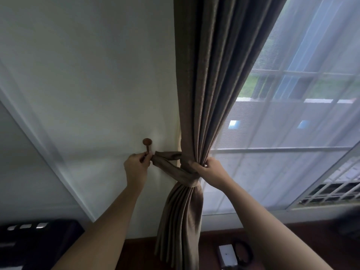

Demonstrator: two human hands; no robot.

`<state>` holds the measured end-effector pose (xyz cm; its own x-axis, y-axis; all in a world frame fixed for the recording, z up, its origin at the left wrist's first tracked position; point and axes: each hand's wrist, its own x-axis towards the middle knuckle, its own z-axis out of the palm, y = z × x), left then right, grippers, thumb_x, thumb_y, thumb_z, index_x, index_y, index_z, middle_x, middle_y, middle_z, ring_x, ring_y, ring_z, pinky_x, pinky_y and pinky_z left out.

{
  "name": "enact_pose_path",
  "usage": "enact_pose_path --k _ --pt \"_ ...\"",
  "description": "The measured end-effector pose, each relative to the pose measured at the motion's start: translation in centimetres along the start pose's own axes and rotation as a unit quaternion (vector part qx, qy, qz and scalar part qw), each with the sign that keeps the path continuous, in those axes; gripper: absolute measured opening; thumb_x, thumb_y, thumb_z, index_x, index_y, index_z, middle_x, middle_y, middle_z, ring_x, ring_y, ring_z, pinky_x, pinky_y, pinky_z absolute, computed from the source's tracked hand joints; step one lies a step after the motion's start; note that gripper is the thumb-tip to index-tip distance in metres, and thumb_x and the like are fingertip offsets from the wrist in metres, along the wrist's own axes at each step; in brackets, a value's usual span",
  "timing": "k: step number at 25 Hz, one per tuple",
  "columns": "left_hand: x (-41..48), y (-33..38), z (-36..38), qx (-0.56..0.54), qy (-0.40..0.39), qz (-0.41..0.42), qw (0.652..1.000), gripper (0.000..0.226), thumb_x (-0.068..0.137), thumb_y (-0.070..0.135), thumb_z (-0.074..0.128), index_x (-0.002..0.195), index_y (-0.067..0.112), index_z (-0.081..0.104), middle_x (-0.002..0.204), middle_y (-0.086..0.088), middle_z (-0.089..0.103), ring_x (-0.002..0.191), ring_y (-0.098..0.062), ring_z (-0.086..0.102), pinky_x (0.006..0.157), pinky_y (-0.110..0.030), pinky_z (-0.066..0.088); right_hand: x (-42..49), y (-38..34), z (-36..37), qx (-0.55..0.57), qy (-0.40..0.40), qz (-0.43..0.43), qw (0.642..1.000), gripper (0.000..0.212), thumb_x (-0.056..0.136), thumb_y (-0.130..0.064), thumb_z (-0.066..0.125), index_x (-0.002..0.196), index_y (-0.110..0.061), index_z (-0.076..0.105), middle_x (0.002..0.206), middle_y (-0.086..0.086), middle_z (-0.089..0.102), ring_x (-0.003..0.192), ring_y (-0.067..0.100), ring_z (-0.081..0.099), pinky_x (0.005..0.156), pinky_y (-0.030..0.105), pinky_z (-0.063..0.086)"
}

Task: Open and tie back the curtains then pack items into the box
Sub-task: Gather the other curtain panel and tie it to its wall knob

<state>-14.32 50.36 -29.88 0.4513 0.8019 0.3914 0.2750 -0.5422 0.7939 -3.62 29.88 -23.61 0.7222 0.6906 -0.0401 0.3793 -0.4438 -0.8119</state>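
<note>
Flanking tied curtain: wall hook, sheer.

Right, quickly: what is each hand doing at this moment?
Left hand: pinches the tieback end at the wall hook.
Right hand: grips the gathered curtain.

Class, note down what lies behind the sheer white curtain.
Through the sheer curtain show window bars, a grey wall and greenery. The brown curtain covers the window's left edge.
</note>
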Motion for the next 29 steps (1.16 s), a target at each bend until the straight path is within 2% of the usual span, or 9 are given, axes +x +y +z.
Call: enact_pose_path --k 4,6,8,11,14,17,20,22,29 --pt "0.3 -0.8 0.4 0.061 -0.022 0.024 0.998 0.022 0.089 0.018 0.062 0.082 0.000 0.073 0.063 -0.017 0.059 0.057 -0.026 0.053 0.055 -0.029 0.031 0.1 -0.3 0.2 0.007 -0.007 0.007 1.000 0.031 0.090 -0.037 0.057 0.114 -0.019 0.061 0.102 -0.001 0.064 0.094 0.017 0.060 0.080 0.026 0.046" --pt "0.7 -1.2 0.1 0.079 -0.058 0.039 0.994 0.024 0.092 0.021 0.058 0.089 0.002 0.073 0.065 -0.017 0.059 0.060 -0.029 0.056 0.055 -0.032 0.034 -0.2 -0.3 0.5 0.016 0.004 0.004 1.000 0.036 0.089 -0.039 0.058 0.120 -0.020 0.057 0.103 -0.003 0.063 0.095 0.015 0.059 0.080 0.024 0.044" --pt "0.2 -1.6 -0.2 0.052 -0.070 0.024 0.996 0.025 0.093 0.022 0.056 0.103 0.004 0.071 0.075 -0.019 0.066 0.070 -0.033 0.064 0.065 -0.035 0.045 -1.3 0.8 1.3 0.051 0.022 -0.002 0.998 0.047 0.087 -0.043 0.060 0.129 -0.022 0.050 0.109 -0.005 0.063 0.100 0.013 0.059 0.084 0.025 0.047" --pt "-3.4 -1.7 -0.6 -0.047 -0.087 -0.095 0.991 0.035 0.093 0.017 0.054 0.125 0.004 0.057 0.099 -0.015 0.067 0.090 -0.029 0.065 0.084 -0.035 0.050 -3.8 4.8 2.9 0.012 0.047 -0.005 0.999 0.060 0.088 -0.038 0.061 0.141 -0.020 0.040 0.129 -0.001 0.057 0.118 0.014 0.054 0.097 0.035 0.047" --pt "-6.7 -1.8 0.6 -0.037 -0.263 -0.106 0.958 0.036 0.088 0.011 0.059 0.124 0.006 0.058 0.118 -0.011 0.063 0.110 -0.026 0.060 0.090 -0.029 0.047 -5.0 7.5 4.1 -0.091 0.052 -0.018 0.994 0.046 0.095 -0.024 0.051 0.138 -0.012 0.045 0.132 0.009 0.057 0.122 0.024 0.054 0.099 0.038 0.046" --pt "-7.6 -0.7 2.1 0.008 -0.424 -0.039 0.905 0.059 0.086 0.013 0.062 0.141 0.010 0.040 0.140 -0.007 0.048 0.131 -0.022 0.044 0.106 -0.027 0.036 -4.2 7.2 5.0 -0.125 0.024 -0.071 0.989 0.046 0.091 -0.018 0.042 0.137 -0.012 0.043 0.119 0.015 0.063 0.108 0.035 0.059 0.085 0.039 0.047" --pt "-8.5 0.2 3.2 0.017 -0.404 0.000 0.915 0.045 0.086 0.014 0.062 0.130 0.012 0.053 0.121 -0.011 0.064 0.113 -0.024 0.060 0.089 -0.019 0.042 -2.9 7.8 5.9 -0.142 -0.004 -0.070 0.987 0.057 0.090 -0.013 0.047 0.145 -0.015 0.031 0.113 0.017 0.065 0.102 0.038 0.058 0.074 0.036 0.041" --pt "-9.4 0.6 3.2 0.017 -0.378 -0.001 0.926 0.033 0.085 0.018 0.065 0.117 0.009 0.062 0.108 -0.011 0.070 0.099 -0.022 0.066 0.082 -0.020 0.046 -2.4 8.4 5.9 -0.144 -0.009 -0.076 0.987 0.055 0.091 -0.012 0.048 0.144 -0.018 0.033 0.109 0.016 0.067 0.101 0.038 0.059 0.070 0.035 0.039" --pt "-11.2 0.6 4.7 0.090 -0.266 -0.005 0.960 0.026 0.084 0.029 0.066 0.085 0.003 0.066 0.074 -0.013 0.060 0.069 -0.022 0.059 0.059 -0.024 0.033 -0.2 8.6 4.5 -0.209 -0.054 -0.098 0.972 0.037 0.089 -0.017 0.054 0.125 -0.012 0.050 0.105 0.014 0.070 0.101 0.035 0.062 0.079 0.039 0.047"
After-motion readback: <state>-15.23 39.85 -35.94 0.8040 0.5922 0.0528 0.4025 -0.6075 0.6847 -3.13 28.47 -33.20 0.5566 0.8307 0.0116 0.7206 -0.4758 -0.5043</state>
